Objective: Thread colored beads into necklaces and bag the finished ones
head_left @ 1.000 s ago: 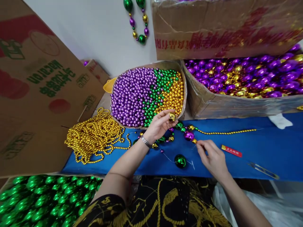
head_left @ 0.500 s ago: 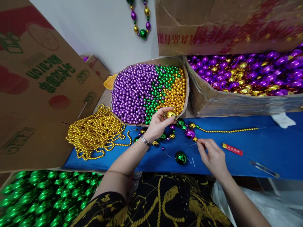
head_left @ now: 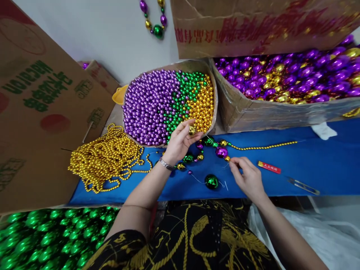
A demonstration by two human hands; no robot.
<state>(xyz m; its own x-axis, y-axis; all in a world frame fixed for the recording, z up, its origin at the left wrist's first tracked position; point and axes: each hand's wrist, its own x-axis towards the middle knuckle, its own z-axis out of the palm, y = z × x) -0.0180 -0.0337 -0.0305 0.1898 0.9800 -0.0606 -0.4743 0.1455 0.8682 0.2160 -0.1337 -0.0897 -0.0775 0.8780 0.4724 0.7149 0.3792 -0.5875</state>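
By the bead box (head_left: 214, 120), a gold bead (head_left: 192, 130) is pinched in fingers of the left hand (head_left: 177, 142), now drawn further from the strand (head_left: 221, 152) on the surface (head_left: 323, 165). The strand's end is nipped by the right hand (head_left: 249, 178), so stringing seems unfinished.

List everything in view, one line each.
small beads: many, purple, green, gold, tray at centre back
large beads: many, purple and gold, box at right back
green beads: many, green, lower left
bead strands: one heap, gold, cloth's left
blue cloth: one, blue, tabletop
strung beads: one strand, mixed, cloth's centre
green ball: one, green, near edge
red bar: one, red, right
snips: one, metal, right
left hand: holds gold bead
right hand: fingers at strand's end, grip unclear
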